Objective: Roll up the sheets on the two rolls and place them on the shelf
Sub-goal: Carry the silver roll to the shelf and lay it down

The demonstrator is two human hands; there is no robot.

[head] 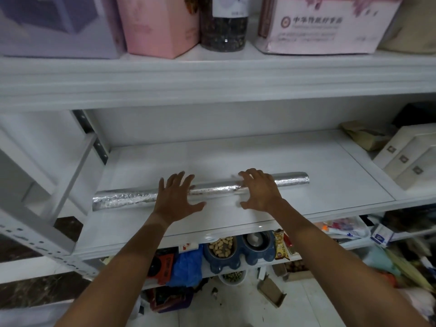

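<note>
I lay my open left hand [175, 199] and right hand [258, 190] flat on the shiny roll [125, 199], gripping nothing, so it rolls along the shelf [330, 185] near its front edge.

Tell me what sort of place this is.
Probably a household storeroom or pantry. White metal shelving holds gift boxes and a jar above; a bowl of peanuts and snack packets sit on the shelf below. Both hands rest on a foil roll on the middle shelf.
</note>
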